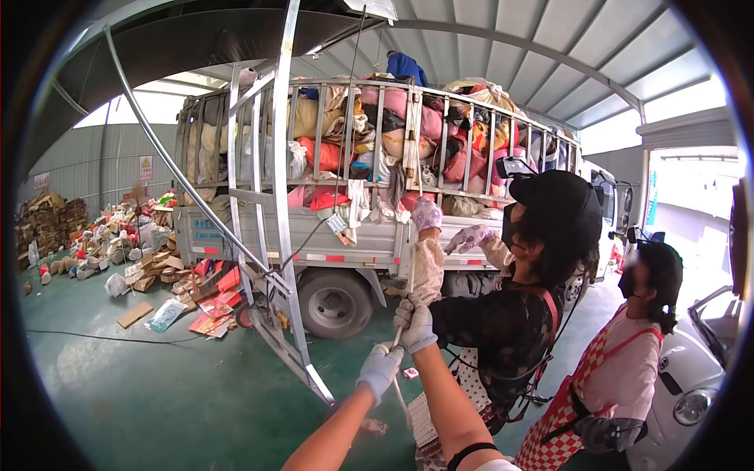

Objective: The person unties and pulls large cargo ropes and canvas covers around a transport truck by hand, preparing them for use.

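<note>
A pale rope (pixel 402 396) comes down from the side of a loaded truck (pixel 345 223), and its loose end hangs below my hands. My left hand (pixel 380 370), in a light grey work glove, is closed around it. Just above and to the right, my right hand (pixel 419 330), gloved the same way, also grips the rope. A co-worker in a black cap (pixel 554 212) stands close at my right. That person's patterned glove (pixel 426 213) is raised on the rope higher up, and another grey glove (pixel 404 312) sits right against my right hand.
Sacks and cloth bundles (pixel 393 122) fill the railed truck bed, where a person in blue (pixel 404 67) is on top. A leaning metal frame (pixel 284 212) stands at left. Beyond it lie cardboard and waste (pixel 161 267). Another person in a checked apron (pixel 585 377) stands beside a white vehicle (pixel 682 392).
</note>
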Demonstrator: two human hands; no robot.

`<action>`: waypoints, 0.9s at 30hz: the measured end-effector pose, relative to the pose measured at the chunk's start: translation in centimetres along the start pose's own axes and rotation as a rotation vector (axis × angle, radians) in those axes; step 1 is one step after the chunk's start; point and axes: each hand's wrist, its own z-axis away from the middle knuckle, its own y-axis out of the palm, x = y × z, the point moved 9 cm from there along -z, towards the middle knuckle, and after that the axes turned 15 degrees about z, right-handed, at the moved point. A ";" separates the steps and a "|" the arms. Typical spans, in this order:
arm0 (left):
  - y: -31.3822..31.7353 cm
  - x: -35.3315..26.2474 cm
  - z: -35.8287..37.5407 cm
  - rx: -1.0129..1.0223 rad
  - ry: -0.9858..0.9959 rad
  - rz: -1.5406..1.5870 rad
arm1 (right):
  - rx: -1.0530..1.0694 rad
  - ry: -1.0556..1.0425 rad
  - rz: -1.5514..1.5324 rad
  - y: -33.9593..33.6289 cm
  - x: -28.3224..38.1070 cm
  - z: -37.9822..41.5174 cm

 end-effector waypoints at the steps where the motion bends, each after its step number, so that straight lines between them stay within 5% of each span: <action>1: 0.1 0.1 -0.2 0.023 -0.002 -0.020 | -0.001 -0.007 0.006 -0.1 0.1 0.0; 27: 2.1 2.4 -1.9 0.071 -0.061 -0.097 | -0.071 0.005 0.036 -2.5 1.3 -0.3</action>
